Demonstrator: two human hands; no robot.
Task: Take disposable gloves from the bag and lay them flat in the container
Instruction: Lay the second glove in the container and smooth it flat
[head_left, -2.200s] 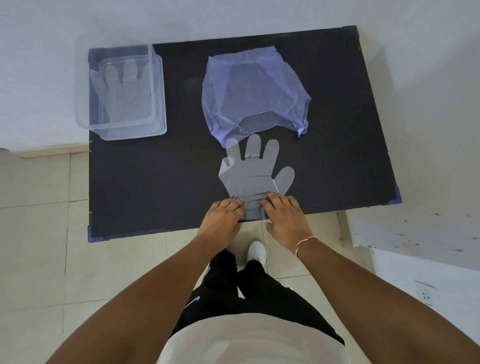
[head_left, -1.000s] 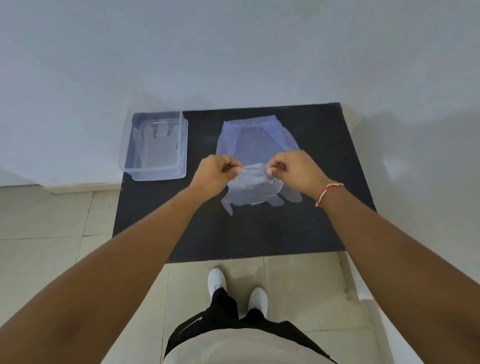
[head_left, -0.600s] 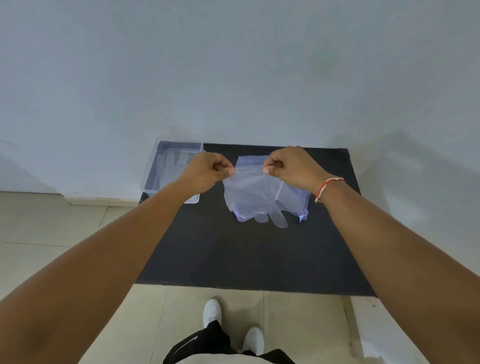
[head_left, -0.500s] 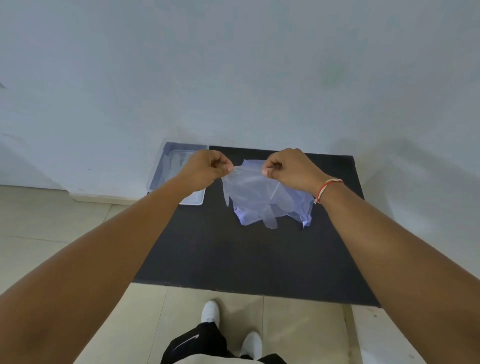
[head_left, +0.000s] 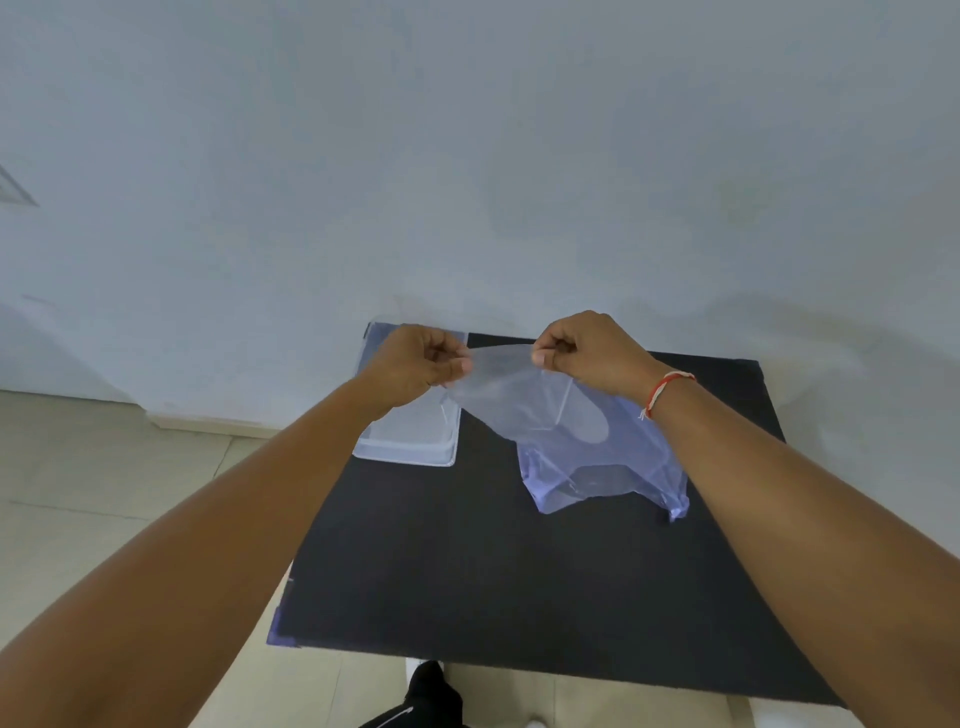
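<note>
A thin clear disposable glove (head_left: 511, 400) hangs in the air, stretched by its cuff between my two hands. My left hand (head_left: 415, 364) pinches the cuff's left corner and my right hand (head_left: 587, 353) pinches the right corner. The glove's fingers dangle down in front of the pale blue plastic bag (head_left: 608, 467), which lies crumpled on the black table (head_left: 493, 571). The clear plastic container (head_left: 415, 441) stands at the table's far left corner, partly hidden behind my left hand; I cannot make out what lies inside it.
A plain pale wall stands close behind the table. Beige floor tiles run along the left and the near side. My dark trousers and a white shoe show at the bottom edge.
Both hands lifted the glove off the table's near edge and carried it up and to the left, toward the container. The view tilted upward, so more wall shows.
</note>
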